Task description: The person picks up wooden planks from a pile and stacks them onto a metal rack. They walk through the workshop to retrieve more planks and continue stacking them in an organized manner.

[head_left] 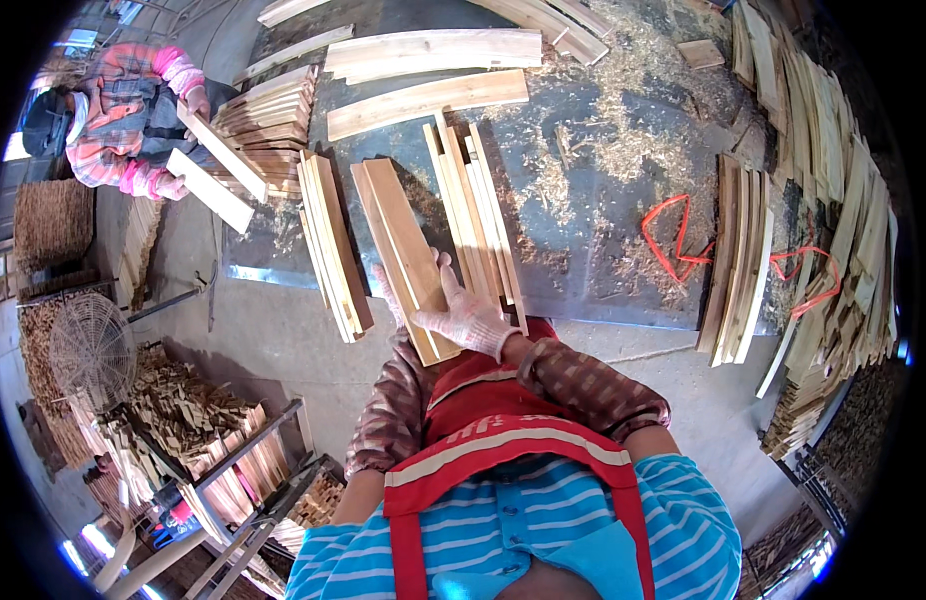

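Right hand (470,316) gloved, fingers spread flat on slats (408,255); left hand (393,300) mostly hidden behind them, grip unclear. More stacks (333,245) close either side; red straps (673,235) far right; co-worker (123,120) far left.

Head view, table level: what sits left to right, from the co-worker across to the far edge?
Co-worker's held boards → leaning plank bundle → planks under the gloved right hand → red strap loop → plank bundle → long stack of slats.
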Motion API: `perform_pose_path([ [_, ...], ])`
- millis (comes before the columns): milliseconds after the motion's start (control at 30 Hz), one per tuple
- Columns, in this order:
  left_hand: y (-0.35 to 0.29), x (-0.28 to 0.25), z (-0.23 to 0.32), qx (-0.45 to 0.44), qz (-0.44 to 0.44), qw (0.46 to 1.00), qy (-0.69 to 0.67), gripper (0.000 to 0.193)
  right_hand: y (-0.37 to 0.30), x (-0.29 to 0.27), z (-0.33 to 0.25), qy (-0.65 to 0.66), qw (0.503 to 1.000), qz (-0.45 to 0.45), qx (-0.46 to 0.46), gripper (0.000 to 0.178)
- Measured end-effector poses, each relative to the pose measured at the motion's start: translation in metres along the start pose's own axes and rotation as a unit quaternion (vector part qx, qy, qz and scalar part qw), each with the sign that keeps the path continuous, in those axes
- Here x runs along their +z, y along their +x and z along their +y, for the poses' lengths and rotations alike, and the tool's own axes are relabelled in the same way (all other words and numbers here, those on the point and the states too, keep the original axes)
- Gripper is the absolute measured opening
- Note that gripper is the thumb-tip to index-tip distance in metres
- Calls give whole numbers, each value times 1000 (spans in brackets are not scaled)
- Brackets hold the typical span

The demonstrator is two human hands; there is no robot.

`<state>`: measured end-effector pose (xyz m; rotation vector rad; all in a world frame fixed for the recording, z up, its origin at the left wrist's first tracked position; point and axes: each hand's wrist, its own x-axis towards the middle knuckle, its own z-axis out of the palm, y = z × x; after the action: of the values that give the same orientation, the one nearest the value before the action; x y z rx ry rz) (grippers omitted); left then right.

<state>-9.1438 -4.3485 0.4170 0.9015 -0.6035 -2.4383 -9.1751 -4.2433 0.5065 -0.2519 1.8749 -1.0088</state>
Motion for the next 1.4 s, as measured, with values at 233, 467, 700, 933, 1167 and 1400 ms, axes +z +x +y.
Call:
perform_pose_path([
  [233,-4,16,48,-196,-43,978,65,69,7,0,13,93,994,48,-16,100],
  [467,38,-19,66,-248,-104,937,220,52,-19,-55,106,590,794,-32,-145,86],
  [700,69,-69,14,-156,-113,829,525,60,-19,-71,189,405,908,105,-37,68],
  [933,52,-32,-26,-156,-144,866,453,47,14,-61,165,28,993,114,-2,58],
  [1167,41,-23,-6,-118,-81,771,620,81,58,-69,135,74,975,211,-16,37],
  [1400,-31,-80,83,155,134,665,718,25,26,-78,176,191,953,232,17,47],
])
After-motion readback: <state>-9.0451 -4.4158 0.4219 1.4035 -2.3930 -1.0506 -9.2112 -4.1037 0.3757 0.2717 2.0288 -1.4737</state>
